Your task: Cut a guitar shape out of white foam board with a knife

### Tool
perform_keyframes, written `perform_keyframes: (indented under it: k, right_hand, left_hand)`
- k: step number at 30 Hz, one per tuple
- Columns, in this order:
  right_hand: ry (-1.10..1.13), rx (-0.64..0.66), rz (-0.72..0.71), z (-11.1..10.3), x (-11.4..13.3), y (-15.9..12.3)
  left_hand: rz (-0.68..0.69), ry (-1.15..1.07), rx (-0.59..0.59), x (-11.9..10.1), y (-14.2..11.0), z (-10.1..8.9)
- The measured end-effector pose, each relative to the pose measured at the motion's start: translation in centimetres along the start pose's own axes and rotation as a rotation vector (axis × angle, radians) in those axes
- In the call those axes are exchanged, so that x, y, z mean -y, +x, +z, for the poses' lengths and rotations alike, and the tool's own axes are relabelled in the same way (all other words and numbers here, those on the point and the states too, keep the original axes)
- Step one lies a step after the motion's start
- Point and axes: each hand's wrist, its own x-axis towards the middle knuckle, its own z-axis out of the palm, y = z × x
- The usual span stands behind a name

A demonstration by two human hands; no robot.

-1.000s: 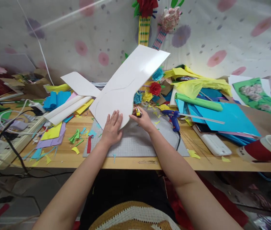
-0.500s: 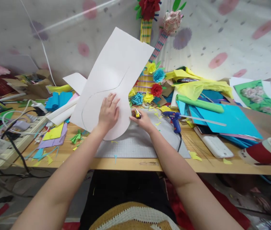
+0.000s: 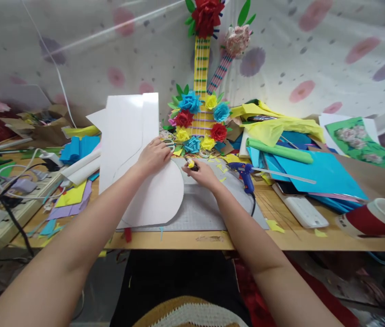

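Observation:
A white board [image 3: 160, 200] with a rounded right side and a curved pencil line lies over the grey cutting mat [image 3: 209, 211]. My left hand [image 3: 155, 154] rests palm down on it, fingers stretched toward its upper edge. Just right of the board, my right hand [image 3: 199, 173] is closed around a yellow and black utility knife [image 3: 192, 165]. The knife's tip points up and left, near the board's edge; whether it touches cannot be made out.
A blue glue gun [image 3: 246, 175] lies right of the mat. Paper guitars with flowers, such as the yellow one [image 3: 202, 86], stand behind. Blue sheets [image 3: 328, 175], a white phone [image 3: 303, 209] and a paper cup [image 3: 378, 218] are at right; a power strip [image 3: 35, 204] is at left.
The white board has turned counterclockwise and come nearer the table's front edge. My left hand has shifted up and right on it. My right hand keeps the utility knife in nearly the same place.

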Motion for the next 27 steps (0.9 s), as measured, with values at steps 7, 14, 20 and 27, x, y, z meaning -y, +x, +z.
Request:
perform_keyframes:
  k: [7,14,20,27]
  right_hand:
    - [-0.433,0.107,0.354,-1.4,-2.1,-0.4]
    - [-0.534,0.038,0.234,-1.3,-3.2,-0.8]
    - [-0.594,0.073,0.195,-1.4,-2.8,-0.6]
    - [-0.562,0.135,0.194,-1.5,-2.7,-0.2]
  left_hand:
    - [-0.24,0.111,0.048,1.6,-0.5,0.6]
    - [-0.412,0.087,0.076,-0.2,-2.7,4.3]
    - [-0.311,-0.138,0.034,-3.1,-5.7,4.9]
    - [-0.158,-0.239,0.267,-6.5,-8.4,5.0]
